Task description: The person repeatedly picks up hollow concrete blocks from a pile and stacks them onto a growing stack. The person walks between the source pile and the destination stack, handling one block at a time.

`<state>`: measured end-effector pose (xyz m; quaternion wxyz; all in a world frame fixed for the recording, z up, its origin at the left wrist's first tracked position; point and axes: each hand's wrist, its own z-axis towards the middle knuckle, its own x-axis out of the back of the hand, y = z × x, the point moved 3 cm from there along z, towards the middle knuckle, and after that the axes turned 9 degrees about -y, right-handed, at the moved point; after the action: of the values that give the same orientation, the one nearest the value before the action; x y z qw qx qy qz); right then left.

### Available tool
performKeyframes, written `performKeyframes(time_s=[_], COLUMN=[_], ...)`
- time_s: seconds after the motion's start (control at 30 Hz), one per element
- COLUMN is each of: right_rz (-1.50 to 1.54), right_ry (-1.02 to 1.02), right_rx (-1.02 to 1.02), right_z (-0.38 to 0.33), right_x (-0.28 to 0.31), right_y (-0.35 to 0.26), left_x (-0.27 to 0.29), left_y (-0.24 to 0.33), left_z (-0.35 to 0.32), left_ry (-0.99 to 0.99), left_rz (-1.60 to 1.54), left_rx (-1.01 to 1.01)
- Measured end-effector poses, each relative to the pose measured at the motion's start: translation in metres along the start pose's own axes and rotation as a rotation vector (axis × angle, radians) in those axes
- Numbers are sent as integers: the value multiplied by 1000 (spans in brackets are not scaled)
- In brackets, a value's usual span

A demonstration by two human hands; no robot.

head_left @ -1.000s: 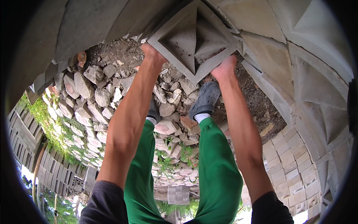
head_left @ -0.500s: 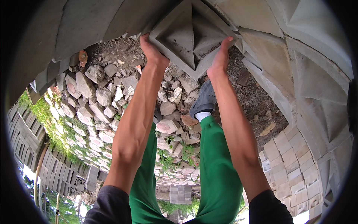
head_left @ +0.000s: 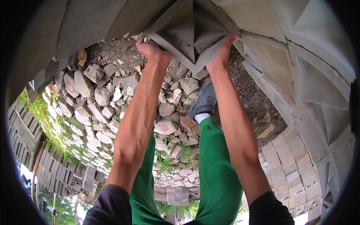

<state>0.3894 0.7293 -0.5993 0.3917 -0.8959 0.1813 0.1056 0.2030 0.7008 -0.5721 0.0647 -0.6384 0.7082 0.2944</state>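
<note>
- Although I sit far from the scene, I can place the grey concrete block just beyond the right clog, one corner aimed back at it.
- Beyond the clog and to its left, the left hand meets the block's edge, fingers partly curled; whether it grips or only pushes, I cannot tell.
- Beyond the clog and slightly right, the right hand lies fairly flat along the other near edge; its hold I cannot tell either.
- Should the palms slip on that edge, I judge the block could drop toward the clog.
- Farther right beyond the clog, concrete panels crowd the block, so fingertips might get pinched.
- Left of the clog, loose rubble could roll and spoil the footing.
</note>
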Motion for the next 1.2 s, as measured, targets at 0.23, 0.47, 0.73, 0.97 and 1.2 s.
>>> performKeyframes(time_s=[0.23,0.47,0.73,0.97,1.2], right_rz=[45,225,227,54,-403], right_ry=[35,-117,-121,-108,52], right_rx=[-110,-157,-319,-344,-508], right_z=[2,-33,-53,-57,-55], right_x=[-7,-15,-21,-32,-28], right_y=[-2,8,25,18,6], left_x=[7,13,2,-9,14], left_y=[9,-21,-13,-10,-14], left_z=[9,-22,-17,-3,-37], left_ry=[-78,-101,-117,-267,-175], left_rz=[23,137,187,231,337], left_rx=[7,250,275,265,278])
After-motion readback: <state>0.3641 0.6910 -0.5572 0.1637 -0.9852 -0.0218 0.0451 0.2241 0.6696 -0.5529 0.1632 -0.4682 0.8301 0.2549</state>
